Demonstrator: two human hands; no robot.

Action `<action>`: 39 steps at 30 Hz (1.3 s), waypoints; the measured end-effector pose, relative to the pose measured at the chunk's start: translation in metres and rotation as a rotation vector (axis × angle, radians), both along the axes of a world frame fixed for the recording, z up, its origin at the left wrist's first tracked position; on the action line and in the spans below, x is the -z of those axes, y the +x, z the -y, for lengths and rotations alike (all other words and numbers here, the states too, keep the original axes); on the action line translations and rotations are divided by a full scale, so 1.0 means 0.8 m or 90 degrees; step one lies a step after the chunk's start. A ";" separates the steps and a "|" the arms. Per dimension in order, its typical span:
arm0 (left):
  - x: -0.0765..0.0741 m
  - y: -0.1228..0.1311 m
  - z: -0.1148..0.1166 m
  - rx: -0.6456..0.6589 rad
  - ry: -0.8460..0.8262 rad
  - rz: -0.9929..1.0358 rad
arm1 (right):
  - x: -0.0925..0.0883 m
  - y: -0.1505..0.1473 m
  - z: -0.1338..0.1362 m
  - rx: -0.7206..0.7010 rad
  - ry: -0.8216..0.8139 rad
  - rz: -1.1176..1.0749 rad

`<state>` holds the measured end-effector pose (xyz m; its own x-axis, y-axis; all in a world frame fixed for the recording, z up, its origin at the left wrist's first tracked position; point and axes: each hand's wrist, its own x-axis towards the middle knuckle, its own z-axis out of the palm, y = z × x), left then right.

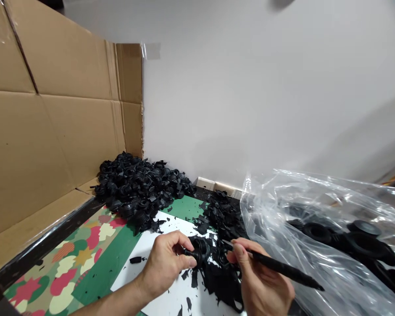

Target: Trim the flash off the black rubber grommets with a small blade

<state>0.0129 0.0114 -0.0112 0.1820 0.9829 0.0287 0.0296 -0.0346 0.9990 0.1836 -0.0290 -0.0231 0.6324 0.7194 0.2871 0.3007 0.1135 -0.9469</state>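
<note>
Between the thumb and fingers of my left hand (166,258) is a black ribbed rubber boot (200,246), held low over a white sheet. My right hand (261,276) grips a slim craft knife (286,268) like a pen; its black handle slants down to the right and its thin metal tip points left toward the boot. A small gap seems to lie between tip and boot, though dark scraps behind make contact hard to judge. Black rubber scraps (222,281) lie under and between both hands on the white sheet (161,276).
A big heap of black ribbed rubber pieces (141,184) sits at the back left against a cardboard wall (69,131). Trimmings are piled (222,213) behind my hands. On the right, a clear plastic bag (266,210) holds larger black rubber parts (365,248). Patterned paper (66,272) covers the left.
</note>
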 end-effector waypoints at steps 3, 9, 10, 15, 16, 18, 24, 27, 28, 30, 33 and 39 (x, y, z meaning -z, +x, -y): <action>0.001 -0.001 -0.003 -0.001 -0.024 0.013 | -0.001 -0.005 -0.003 -0.073 -0.010 -0.153; -0.002 -0.001 -0.002 0.009 -0.035 0.004 | -0.004 -0.013 -0.006 -0.266 0.089 -0.362; -0.003 -0.001 -0.001 0.008 -0.032 0.000 | -0.003 -0.013 -0.006 -0.282 0.080 -0.349; -0.007 -0.001 0.001 -0.019 -0.002 -0.012 | 0.010 -0.025 -0.006 -0.284 -0.072 -0.242; -0.007 -0.001 0.001 -0.022 0.005 -0.017 | 0.013 -0.030 -0.006 -0.288 -0.094 -0.220; -0.009 0.000 0.001 -0.025 0.024 -0.027 | 0.019 -0.040 -0.005 -0.307 -0.114 -0.172; -0.009 0.001 0.003 0.028 -0.031 0.007 | 0.046 -0.044 -0.012 -0.356 -0.091 -0.311; -0.009 0.000 0.005 0.063 -0.050 0.026 | 0.053 -0.042 -0.016 -0.368 -0.093 -0.405; -0.009 0.000 0.005 0.070 -0.034 0.030 | 0.053 -0.043 -0.016 -0.370 -0.094 -0.418; -0.010 -0.001 0.006 0.074 0.031 0.016 | 0.050 -0.045 -0.014 -0.373 -0.096 -0.449; -0.012 -0.003 0.006 0.075 0.131 -0.057 | 0.041 -0.048 -0.011 -0.373 -0.092 -0.480; -0.025 -0.010 0.006 0.107 0.292 -0.253 | 0.034 -0.044 -0.009 -0.347 -0.064 -0.481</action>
